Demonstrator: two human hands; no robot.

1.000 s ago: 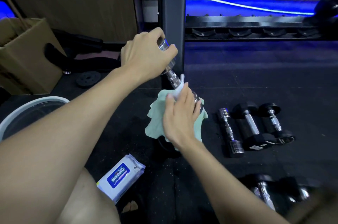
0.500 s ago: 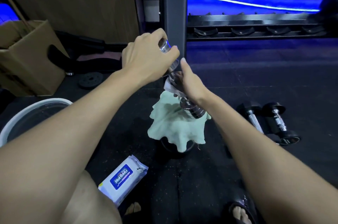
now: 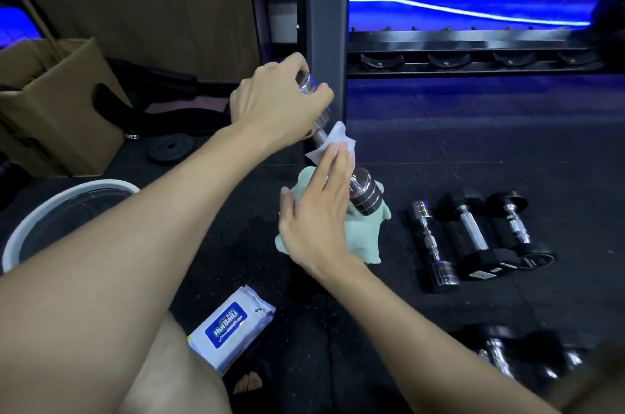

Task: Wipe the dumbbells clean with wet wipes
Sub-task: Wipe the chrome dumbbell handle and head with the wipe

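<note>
A chrome dumbbell (image 3: 365, 192) stands tilted, its lower head on a pale green cloth (image 3: 363, 237) on the black floor. My left hand (image 3: 274, 105) grips its upper head. My right hand (image 3: 318, 214) has its fingers straight and presses a white wet wipe (image 3: 333, 141) against the handle. The pack of wet wipes (image 3: 231, 329) lies on the floor near my knee. To the right lie another chrome dumbbell (image 3: 431, 242) and two black dumbbells (image 3: 473, 237). More black dumbbells (image 3: 497, 352) sit at the lower right, blurred.
A white basin (image 3: 67, 200) stands at the left, a cardboard box (image 3: 61, 109) behind it. A grey rack post (image 3: 326, 27) rises just behind the held dumbbell, with a dumbbell rack rail (image 3: 473, 58) to its right. A small weight plate (image 3: 170, 149) lies on the floor.
My right hand has come back down the handle with the wipe, fingers now straight over it. The dumbbells on the right, hidden by my forearm before, show again. The left hand keeps its grip.
</note>
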